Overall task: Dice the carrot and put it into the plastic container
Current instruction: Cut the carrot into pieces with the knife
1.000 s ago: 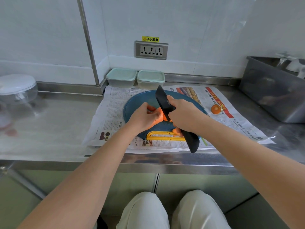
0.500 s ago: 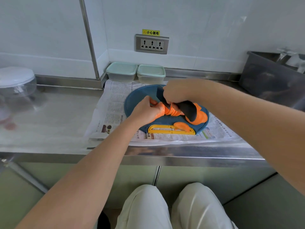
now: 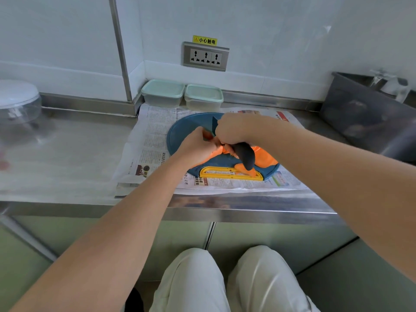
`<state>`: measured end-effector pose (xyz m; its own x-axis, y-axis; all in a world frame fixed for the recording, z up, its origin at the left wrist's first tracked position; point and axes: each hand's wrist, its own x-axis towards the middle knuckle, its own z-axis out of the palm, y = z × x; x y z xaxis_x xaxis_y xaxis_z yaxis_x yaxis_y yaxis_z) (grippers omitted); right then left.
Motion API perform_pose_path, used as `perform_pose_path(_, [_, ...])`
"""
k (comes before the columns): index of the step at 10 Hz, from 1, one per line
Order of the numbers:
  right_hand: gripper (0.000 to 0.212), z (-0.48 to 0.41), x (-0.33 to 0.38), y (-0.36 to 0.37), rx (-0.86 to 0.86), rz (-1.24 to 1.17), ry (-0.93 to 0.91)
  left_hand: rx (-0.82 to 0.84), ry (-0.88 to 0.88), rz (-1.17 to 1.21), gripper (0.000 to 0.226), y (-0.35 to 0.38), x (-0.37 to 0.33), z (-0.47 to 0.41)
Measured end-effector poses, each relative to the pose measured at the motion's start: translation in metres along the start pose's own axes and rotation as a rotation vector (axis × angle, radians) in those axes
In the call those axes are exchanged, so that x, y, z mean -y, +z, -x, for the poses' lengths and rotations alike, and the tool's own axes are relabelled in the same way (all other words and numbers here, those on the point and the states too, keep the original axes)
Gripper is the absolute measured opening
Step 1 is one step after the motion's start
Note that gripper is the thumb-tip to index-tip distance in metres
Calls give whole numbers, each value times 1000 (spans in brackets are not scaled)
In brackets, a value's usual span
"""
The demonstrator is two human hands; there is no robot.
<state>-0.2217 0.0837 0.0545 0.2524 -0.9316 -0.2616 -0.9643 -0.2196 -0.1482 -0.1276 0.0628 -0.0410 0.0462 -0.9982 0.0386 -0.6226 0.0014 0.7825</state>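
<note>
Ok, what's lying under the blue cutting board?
A newspaper spread on the steel counter; its pages show around the cutting board. The part beneath the board is covered.

- My head camera, looking down: the left hand (image 3: 198,145) curls over the carrot (image 3: 264,157) on a round blue cutting board (image 3: 186,129).
- The right hand (image 3: 234,129) grips a dark knife (image 3: 244,155), blade tip pointing toward the wall, handle end over the orange pieces.
- A yellow slotted frame (image 3: 225,174) lies at the board's near edge, an orange piece touching it.
- I see newspaper (image 3: 153,140) spread beneath the board on the steel counter (image 3: 67,154).
- A plastic container (image 3: 163,93) and a second plastic container (image 3: 203,96), both lidded in pale green, stand side by side against the wall below a power socket (image 3: 205,56).
- A steel sink (image 3: 360,113) sits at the right.
</note>
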Motion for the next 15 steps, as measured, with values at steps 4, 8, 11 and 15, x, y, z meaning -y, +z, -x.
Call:
perform_pose_path(4, [73,3,-22,61,-88,-380,39,28,-12,134,37,-4,7,0])
perform_pose_path(8, [47,10,-86,24,-102,-759,19,-18,39,-43,42,-8,8,5])
perform_pose_path(11, [37,17,-143,15,-199,-711,4,37,587,-585,46,9,-34,15])
perform_pose_path(15, [38,11,-180,19,-244,-790,-54,273,510,-571,10,24,-52,4])
